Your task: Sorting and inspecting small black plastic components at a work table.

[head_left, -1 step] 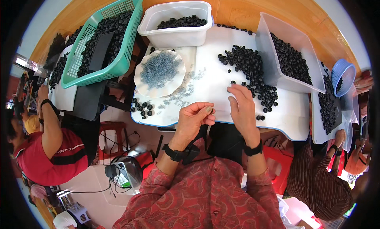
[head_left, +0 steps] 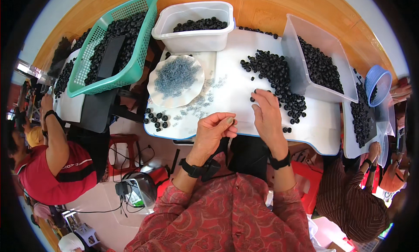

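Head view, left hand (head_left: 215,129) pinched; right (head_left: 268,120) near beads (head_left: 276,71)

The green basket (head_left: 147,38) at the upper left is plastic. The tabletop (head_left: 231,86) looks smooth, and its small black pieces (head_left: 274,71) look shiny.

The right hand (head_left: 268,121) moves slightly forward.
It now reaches a little farther over the table (head_left: 231,86), near the black beads (head_left: 274,71).
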A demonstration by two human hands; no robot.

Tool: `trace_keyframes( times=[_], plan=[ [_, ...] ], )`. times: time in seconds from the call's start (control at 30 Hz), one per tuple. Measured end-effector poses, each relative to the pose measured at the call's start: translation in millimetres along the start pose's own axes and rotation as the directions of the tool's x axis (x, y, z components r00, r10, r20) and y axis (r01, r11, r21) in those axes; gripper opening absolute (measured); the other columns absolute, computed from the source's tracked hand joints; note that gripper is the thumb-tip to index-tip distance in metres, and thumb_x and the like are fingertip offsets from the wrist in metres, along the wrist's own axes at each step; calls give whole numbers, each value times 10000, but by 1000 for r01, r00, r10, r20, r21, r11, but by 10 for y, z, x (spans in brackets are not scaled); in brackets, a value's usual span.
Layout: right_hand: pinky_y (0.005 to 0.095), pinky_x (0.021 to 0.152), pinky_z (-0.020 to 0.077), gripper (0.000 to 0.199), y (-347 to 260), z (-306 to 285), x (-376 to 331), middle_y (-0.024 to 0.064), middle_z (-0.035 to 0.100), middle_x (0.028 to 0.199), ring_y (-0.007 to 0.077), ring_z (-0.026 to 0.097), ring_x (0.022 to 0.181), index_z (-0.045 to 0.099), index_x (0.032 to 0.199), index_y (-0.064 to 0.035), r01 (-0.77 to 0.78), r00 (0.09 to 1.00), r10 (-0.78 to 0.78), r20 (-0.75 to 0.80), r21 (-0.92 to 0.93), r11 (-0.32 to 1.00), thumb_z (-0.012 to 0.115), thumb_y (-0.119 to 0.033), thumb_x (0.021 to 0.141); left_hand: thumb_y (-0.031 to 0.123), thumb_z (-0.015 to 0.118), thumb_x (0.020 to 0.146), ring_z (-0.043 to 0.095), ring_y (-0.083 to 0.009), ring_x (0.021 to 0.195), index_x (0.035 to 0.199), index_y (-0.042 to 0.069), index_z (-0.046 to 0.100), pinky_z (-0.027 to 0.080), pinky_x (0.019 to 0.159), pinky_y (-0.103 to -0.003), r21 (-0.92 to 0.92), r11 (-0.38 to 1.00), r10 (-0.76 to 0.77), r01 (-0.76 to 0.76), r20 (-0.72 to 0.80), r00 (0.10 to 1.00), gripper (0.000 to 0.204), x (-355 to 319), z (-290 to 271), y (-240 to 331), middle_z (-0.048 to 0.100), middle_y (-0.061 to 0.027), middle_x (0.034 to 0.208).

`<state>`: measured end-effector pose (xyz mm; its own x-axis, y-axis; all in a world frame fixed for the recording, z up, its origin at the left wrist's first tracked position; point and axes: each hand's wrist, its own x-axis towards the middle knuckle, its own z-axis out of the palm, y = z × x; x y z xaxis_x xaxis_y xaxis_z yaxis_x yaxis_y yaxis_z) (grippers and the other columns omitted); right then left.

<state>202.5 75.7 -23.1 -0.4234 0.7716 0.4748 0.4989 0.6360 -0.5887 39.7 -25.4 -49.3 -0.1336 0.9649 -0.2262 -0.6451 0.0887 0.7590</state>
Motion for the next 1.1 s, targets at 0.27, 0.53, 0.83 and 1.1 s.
trace_keyframes(
  times=[0.27, 0.53, 0.83, 1.1],
  plan=[
    [452, 1003, 370, 334, 204, 127, 356, 93, 453, 1421, 306, 456, 1237, 635, 1220, -111, 17, 971, 68, 230, -349, 937, 617, -67, 889, 59, 592, 969, 682, -146, 782, 1150, -35, 653, 596, 684, -267, -12, 1000, 4, -5, -16, 1000, 212, -9, -56, 26, 698, -132, 996],
    [429, 976, 406, 241, 515, 244, 426, 100, 575, 1284, 285, 534, 1153, 677, 1107, -77, 18, 975, 44, 216, -277, 961, 631, -51, 872, 56, 592, 969, 680, -145, 789, 1154, -38, 651, 598, 690, -269, -40, 999, 21, -21, 0, 1000, 215, -26, -133, 59, 695, -133, 1007],
    [248, 690, 516, 149, 106, 87, 236, 66, 697, 858, 125, 639, 726, 683, 960, -12, -284, 959, 273, 78, 275, 919, 723, -6, 817, 53, 602, 962, 683, -146, 792, 1150, -42, 648, 599, 697, -270, -64, 998, 20, -20, 4, 1000, 215, -43, -127, 62, 692, -119, 1005],
    [208, 728, 506, 119, -175, 36, -118, 13, 683, 887, 56, 616, 791, 653, 948, 4, -427, 892, 407, 195, 657, 621, 726, -5, 854, 61, 576, 979, 673, -138, 795, 1171, -40, 638, 581, 704, -260, -73, 997, -8, 11, 34, 999, 225, -28, -17, 39, 690, -124, 1020]
  ],
)
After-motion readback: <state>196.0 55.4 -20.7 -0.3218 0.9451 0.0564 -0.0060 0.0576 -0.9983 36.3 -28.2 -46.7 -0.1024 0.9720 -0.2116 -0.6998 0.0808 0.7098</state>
